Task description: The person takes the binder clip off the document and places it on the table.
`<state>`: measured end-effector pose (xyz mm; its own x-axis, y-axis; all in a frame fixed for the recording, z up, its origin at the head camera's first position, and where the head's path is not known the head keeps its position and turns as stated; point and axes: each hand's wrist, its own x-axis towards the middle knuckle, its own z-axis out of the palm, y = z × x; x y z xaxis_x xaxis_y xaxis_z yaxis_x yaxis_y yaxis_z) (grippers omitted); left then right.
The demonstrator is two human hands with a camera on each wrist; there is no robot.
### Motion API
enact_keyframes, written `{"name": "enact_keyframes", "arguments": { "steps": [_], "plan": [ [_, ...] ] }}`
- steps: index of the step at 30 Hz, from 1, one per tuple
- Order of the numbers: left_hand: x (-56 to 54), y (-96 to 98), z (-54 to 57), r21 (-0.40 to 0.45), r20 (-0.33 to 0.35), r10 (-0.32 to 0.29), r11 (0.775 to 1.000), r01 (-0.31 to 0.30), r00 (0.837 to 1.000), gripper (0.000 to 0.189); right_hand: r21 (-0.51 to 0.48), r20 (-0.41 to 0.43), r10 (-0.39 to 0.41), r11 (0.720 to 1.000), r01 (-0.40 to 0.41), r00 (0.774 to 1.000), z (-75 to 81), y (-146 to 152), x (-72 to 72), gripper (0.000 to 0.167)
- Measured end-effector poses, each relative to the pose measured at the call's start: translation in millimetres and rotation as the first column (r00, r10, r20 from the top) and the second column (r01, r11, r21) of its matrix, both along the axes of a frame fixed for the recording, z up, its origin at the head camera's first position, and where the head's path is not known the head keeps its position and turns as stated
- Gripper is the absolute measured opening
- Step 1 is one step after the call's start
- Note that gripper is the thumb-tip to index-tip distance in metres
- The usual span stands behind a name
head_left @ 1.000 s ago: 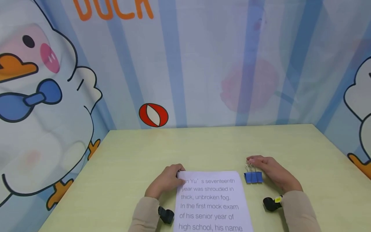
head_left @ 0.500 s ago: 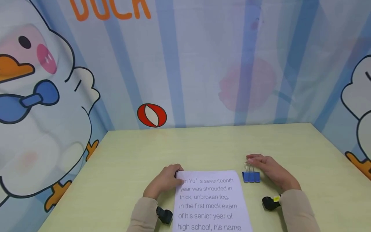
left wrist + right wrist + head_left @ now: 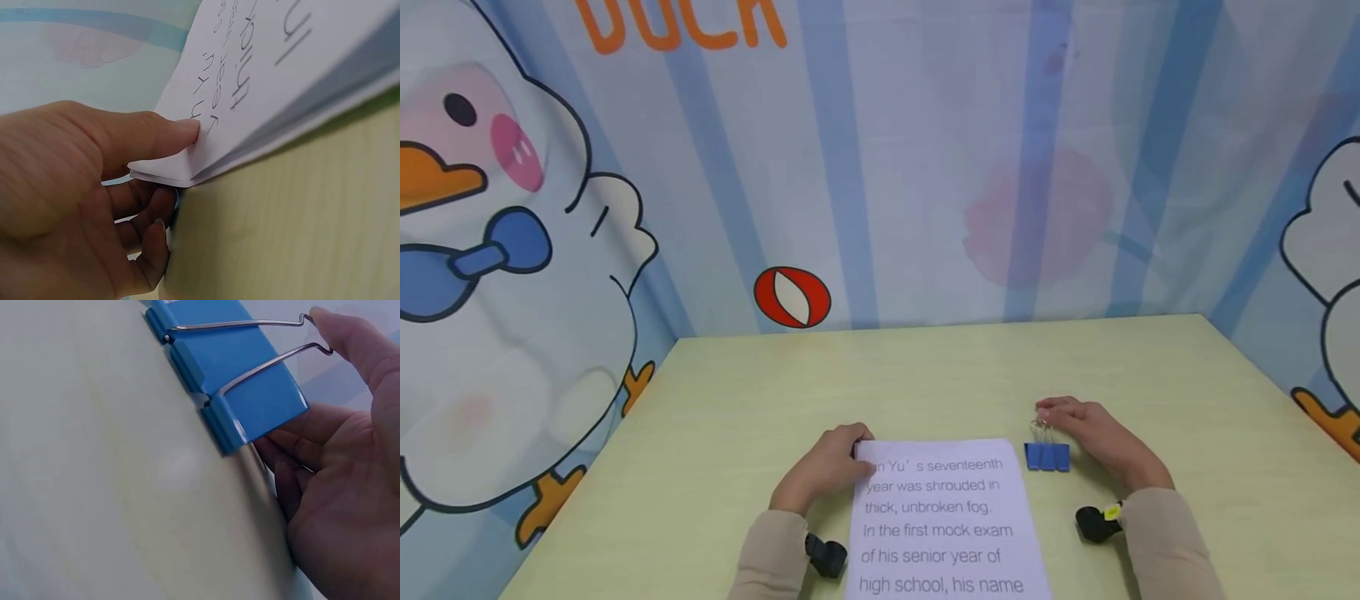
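Note:
A stack of white printed paper [image 3: 940, 521] lies on the pale table, its lower part cut off by the frame's bottom edge. At its upper left corner, my left hand [image 3: 826, 468] pinches the sheets, the thumb [image 3: 169, 136] on top of the text and the other fingers curled underneath. To the right of the paper, and apart from it, is a blue binder clip [image 3: 1047, 457]. My right hand [image 3: 1101, 437] holds this clip by its silver wire handles [image 3: 275, 361]. The right thumb presses a handle end, while the other fingers are partly hidden behind the clip.
The light yellow-green table [image 3: 925, 375] reaches back to a printed cloth backdrop [image 3: 917, 167] with duck figures and blue stripes. A small black camera [image 3: 826, 557] is at the left wrist, and another black camera [image 3: 1097, 525] at the right wrist.

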<state>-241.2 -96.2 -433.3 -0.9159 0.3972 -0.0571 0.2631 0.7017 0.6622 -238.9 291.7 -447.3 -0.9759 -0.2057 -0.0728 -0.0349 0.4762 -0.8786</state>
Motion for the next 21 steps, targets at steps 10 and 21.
{"name": "enact_keyframes", "arguments": {
  "steps": [10,21],
  "plan": [
    [0.2,3.1,1.2,-0.007,0.005,0.020,1.000,-0.019,1.000,0.016,0.094,-0.049,-0.005,0.996,0.009,0.999,0.7,-4.8,-0.1,0.055],
    [1.1,3.2,1.8,-0.011,0.009,0.025,1.000,-0.025,1.000,0.017,0.120,-0.070,0.009,0.993,-0.001,0.998,-0.8,-2.2,-0.2,0.054]
  ]
}}
